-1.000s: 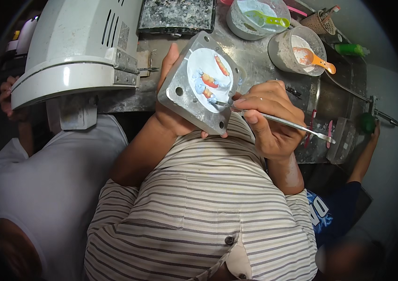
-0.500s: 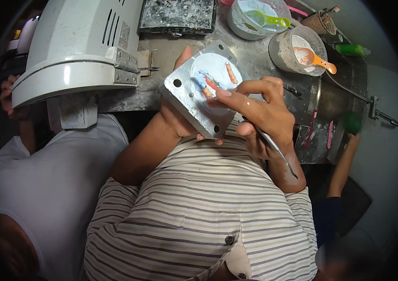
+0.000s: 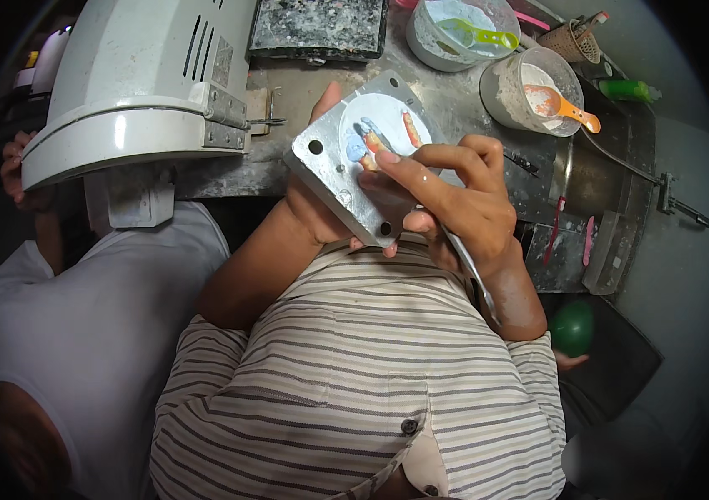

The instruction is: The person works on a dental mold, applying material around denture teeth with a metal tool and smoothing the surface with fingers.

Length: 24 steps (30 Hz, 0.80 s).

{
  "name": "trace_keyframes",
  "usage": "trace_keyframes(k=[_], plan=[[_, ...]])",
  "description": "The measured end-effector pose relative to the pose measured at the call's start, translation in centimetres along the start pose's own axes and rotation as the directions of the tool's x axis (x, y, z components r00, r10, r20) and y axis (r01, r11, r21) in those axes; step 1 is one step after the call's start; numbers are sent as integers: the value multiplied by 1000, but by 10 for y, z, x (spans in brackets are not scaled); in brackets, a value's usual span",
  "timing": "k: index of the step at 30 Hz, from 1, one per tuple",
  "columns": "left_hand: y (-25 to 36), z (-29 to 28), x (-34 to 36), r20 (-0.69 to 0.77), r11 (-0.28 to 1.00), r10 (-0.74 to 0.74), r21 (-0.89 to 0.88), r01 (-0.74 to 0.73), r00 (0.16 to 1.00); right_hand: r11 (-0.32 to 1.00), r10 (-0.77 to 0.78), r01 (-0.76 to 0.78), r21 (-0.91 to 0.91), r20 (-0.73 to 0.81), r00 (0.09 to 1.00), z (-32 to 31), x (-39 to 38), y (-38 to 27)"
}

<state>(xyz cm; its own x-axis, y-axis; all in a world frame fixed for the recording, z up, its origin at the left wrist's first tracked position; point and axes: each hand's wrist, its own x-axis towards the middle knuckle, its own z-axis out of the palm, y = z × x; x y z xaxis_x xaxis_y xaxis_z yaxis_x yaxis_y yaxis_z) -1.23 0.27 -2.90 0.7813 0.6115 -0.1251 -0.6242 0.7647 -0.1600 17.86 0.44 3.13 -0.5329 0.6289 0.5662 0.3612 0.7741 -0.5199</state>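
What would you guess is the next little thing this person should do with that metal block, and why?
Probably lift the right hand forefinger off the white filling and check it. The fingertip presses beside the pink pieces in the metal block, which the left hand cradles from below, while a thin metal tool is tucked idle in the right hand.

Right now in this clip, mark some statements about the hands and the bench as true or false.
1. The left hand holds the square metal mould from beneath. True.
2. The right hand is empty. False: it grips a thin metal tool, its forefinger pressing into the mould's white filling.
3. The orange spoon lies on the bare bench. False: it rests in a round bowl.
4. A green spoon sits in another bowl. True.
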Motion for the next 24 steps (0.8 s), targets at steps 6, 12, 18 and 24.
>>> trace_keyframes(k=[6,12,18,24], plan=[[2,-15,2,141,999,-37,-33,42,989,997,-40,41,-70,13,999,-8,-1,-1],[0,-9,6,100,995,-37,-92,46,994,986,-124,123,-115,2,992,-6,-3,2],[-2,-9,5,121,988,-51,-140,68,991,980,-149,150,-131,11,989,-7,1,3],[0,-18,5,58,1000,14,-1,-14,998,987,-148,148,-63,7,989,-8,-3,4]])
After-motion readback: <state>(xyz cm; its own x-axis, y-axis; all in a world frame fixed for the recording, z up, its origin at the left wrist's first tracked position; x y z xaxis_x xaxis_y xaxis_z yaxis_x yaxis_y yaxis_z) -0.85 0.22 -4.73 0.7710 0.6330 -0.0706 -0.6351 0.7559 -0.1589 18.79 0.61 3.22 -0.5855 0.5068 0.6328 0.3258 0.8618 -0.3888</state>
